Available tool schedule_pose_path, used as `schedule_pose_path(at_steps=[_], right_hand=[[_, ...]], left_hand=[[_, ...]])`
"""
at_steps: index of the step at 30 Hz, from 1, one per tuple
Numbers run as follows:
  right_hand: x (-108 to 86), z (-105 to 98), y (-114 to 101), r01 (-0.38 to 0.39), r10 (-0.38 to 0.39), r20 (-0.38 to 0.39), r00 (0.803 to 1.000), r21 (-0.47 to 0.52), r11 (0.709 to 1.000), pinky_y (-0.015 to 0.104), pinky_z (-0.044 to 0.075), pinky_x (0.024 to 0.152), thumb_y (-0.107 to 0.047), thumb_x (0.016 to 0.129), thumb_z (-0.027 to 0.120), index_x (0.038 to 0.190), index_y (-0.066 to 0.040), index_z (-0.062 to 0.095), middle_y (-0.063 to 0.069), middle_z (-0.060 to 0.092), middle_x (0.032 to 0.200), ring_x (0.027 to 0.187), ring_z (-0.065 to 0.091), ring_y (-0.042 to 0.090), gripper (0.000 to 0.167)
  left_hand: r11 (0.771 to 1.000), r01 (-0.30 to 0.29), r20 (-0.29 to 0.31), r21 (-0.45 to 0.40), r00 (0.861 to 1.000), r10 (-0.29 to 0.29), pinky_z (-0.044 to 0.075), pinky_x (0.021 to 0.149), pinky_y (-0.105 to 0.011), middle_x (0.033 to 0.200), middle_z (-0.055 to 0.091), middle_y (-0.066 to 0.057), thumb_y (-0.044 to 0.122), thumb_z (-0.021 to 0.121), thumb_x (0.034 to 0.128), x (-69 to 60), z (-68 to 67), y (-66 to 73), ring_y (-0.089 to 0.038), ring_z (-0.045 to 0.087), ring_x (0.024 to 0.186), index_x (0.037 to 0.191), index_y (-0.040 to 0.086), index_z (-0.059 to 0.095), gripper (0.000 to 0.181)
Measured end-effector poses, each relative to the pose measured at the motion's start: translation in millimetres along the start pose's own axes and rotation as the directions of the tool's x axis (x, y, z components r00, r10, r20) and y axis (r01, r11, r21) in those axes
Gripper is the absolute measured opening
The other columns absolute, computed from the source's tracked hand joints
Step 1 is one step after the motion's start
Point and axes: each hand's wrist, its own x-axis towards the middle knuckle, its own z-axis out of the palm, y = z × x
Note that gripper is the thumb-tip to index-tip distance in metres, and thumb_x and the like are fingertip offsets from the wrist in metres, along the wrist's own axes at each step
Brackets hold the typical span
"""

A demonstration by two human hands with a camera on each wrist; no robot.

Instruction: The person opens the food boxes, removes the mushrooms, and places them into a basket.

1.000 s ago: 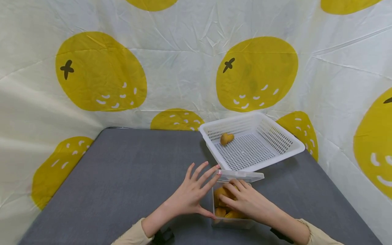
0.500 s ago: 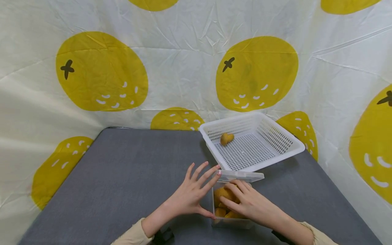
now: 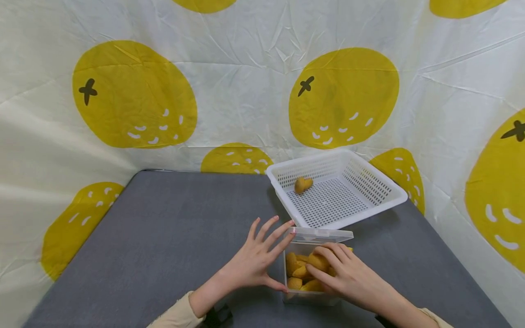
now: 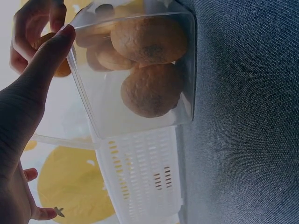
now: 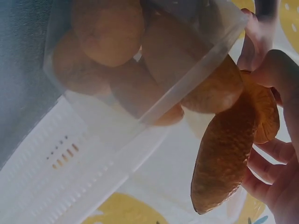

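Note:
A clear plastic box (image 3: 308, 298) holds several yellow-brown potatoes (image 3: 294, 283), seen through its wall (image 4: 107, 105) in the left wrist view. My left hand (image 3: 255, 263) is spread with straight fingers; its thumb touches the box's near left corner and its fingertips are beside the lid (image 3: 321, 235). Over the right side of the box, my right hand (image 3: 353, 279) grips a potato (image 3: 318, 261) between thumb and fingers. In the right wrist view, lobed potato pieces (image 5: 224, 156) lie by the right hand (image 5: 287, 100); whether they are one or two is unclear.
Behind the box stands a white perforated basket (image 3: 371, 210), with a potato (image 3: 303, 185) inside at its left. The grey table (image 3: 164, 237) meets a white cloth (image 3: 242, 105) printed with yellow fruit at the back and sides.
My right hand has shifted right with its grip on a potato, uncovering more potatoes at the left of the box. My left hand, the lid and the basket have stayed in place.

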Motion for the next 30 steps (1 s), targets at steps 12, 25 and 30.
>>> schedule_pose_path(at_steps=[12, 25, 30], right_hand=[[-19.4, -24.8, 9.4, -0.135, 0.136, -0.032, 0.99, 0.036, 0.99, 0.04, 0.038, 0.074, -0.037, 0.093, 0.026, 0.092, -0.022, 0.065, 0.009, 0.057, 0.096, 0.088, 0.05, 0.026, 0.041], [-46.7, -49.2, 42.9, -0.225, 0.219, -0.103, 0.97, -0.048, 0.973, 0.038, 0.033, 0.068, -0.042, 0.091, 0.027, 0.092, -0.017, 0.065, 0.015, 0.057, 0.091, 0.082, 0.047, 0.031, 0.045], [-48.7, -54.2, 59.4, -0.239, 0.229, -0.117, 0.966, -0.078, 0.968, 0.041, 0.034, 0.064, -0.043, 0.09, 0.027, 0.092, -0.016, 0.063, 0.017, 0.056, 0.09, 0.082, 0.046, 0.033, 0.045]], left_hand=[[1.0, -0.009, -0.005, 0.025, 1.0, 0.009, 0.02, 0.098, -0.061, 0.15, 0.012, -0.008, 0.082, 0.056, 0.0492, -0.8, -0.4, -0.4, -0.033, 0.009, 0.136, 0.144, 0.013, 0.016, 0.124], [1.0, -0.011, 0.002, 0.029, 1.0, 0.011, 0.019, 0.099, -0.061, 0.15, 0.011, -0.008, 0.083, 0.055, 0.0502, -0.9, 0.4, 0.0, -0.033, 0.009, 0.136, 0.144, 0.012, 0.015, 0.124], [1.0, -0.01, 0.006, 0.023, 1.0, 0.01, 0.019, 0.099, -0.061, 0.15, 0.01, -0.008, 0.082, 0.055, 0.0505, -0.6, -0.1, -0.3, -0.033, 0.008, 0.136, 0.144, 0.012, 0.016, 0.124]])
